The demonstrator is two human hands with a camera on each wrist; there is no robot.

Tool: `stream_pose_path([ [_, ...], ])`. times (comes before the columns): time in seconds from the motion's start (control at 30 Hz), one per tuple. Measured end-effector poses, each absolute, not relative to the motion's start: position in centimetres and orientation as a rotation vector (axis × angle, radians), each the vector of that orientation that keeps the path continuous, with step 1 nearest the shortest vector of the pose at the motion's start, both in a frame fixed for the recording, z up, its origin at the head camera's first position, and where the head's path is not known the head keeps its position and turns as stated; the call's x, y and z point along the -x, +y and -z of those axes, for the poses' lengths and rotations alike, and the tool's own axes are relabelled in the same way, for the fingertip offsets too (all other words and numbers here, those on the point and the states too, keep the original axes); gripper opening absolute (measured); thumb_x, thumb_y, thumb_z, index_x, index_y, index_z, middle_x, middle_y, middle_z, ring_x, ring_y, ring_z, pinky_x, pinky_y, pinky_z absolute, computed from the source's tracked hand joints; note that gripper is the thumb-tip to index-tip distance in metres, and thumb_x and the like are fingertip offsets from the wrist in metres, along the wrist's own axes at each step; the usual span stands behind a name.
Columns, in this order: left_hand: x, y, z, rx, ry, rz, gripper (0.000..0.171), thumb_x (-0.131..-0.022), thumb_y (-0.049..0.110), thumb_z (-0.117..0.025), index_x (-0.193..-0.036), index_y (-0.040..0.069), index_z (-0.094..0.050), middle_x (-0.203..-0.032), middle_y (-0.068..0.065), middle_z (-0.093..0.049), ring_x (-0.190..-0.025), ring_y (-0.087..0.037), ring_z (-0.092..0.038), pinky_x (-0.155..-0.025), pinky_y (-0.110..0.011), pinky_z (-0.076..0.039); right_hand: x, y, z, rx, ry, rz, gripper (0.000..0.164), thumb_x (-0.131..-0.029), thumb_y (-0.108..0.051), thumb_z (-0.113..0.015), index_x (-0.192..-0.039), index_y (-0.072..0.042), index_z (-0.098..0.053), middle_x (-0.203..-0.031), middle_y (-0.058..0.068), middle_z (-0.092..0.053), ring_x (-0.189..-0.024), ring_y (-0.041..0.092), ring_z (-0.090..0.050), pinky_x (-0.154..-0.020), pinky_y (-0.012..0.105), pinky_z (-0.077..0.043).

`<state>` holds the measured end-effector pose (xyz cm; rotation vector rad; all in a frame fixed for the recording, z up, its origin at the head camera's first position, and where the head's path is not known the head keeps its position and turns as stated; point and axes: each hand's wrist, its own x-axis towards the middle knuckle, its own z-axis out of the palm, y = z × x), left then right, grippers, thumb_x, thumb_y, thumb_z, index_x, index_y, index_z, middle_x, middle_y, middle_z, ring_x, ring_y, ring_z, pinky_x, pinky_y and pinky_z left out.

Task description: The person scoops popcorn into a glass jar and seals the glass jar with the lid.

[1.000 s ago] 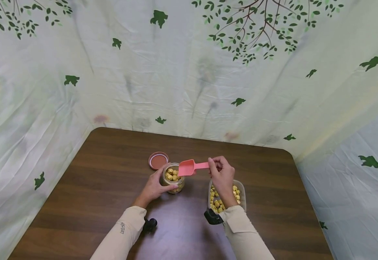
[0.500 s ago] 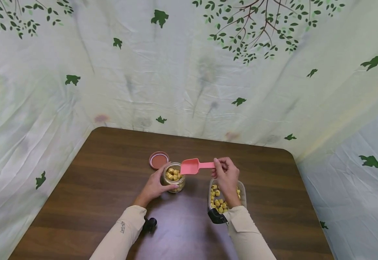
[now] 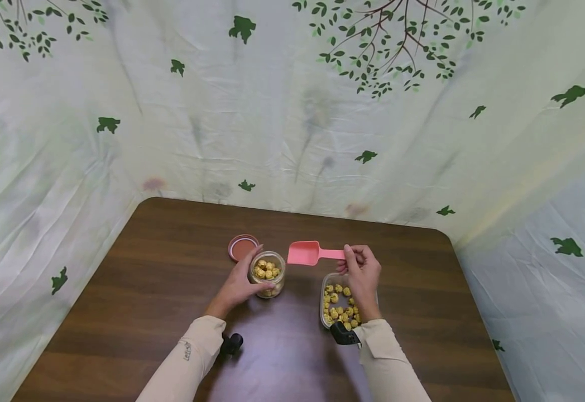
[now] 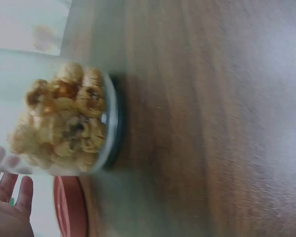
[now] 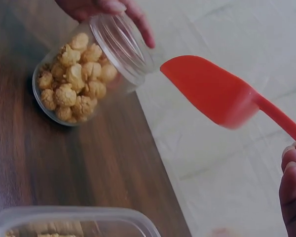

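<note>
In the head view my left hand (image 3: 238, 286) holds a clear jar (image 5: 119, 45) with thumb and fingers around its side. Caramel popcorn (image 5: 76, 81) fills much of the jar, which stands upright on the table. A pink-red scoop (image 3: 303, 253) is pinched by its handle in my right hand (image 3: 365, 274). Its bowl is bare and hovers just right of the jar's mouth. Below my right hand sits a clear plastic container (image 3: 322, 301) with more popcorn pieces (image 3: 334, 313) spread inside; the hand and wrist cover its right part.
A red jar lid (image 3: 243, 247) lies inside up behind the jar, close to my left fingertips. The brown wooden table (image 3: 172, 268) ends at a pale curtain (image 3: 272, 111) with leaf prints. Black wrist cameras hang beneath both cuffs.
My right hand has drawn the scoop rightward, from over the jar's rim to beside it. More of the container's popcorn shows now. The left hand and jar hold still.
</note>
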<state>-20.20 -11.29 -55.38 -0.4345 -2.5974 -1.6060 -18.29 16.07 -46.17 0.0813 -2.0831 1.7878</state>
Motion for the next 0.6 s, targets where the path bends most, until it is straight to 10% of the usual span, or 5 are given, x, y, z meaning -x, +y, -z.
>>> stream_pose_path([
  [0.6, 20.7, -9.4, 51.6, 0.584, -2.469, 1.48, 0.07, -0.076, 0.021, -0.082, -0.137, 0.005, -0.051, -0.144, -0.016, -0.046, -0.134, -0.032, -0.039, -0.11, -0.05, -0.029, 18.1, 19.6, 45.7, 0.145, -2.061, -1.783, 0.022, -0.097, -0.008, -0.057, -0.096, 0.013, -0.058, -0.071, 0.028, -0.06, -0.052, 0.012, -0.056, -0.05, 0.024, -0.053],
])
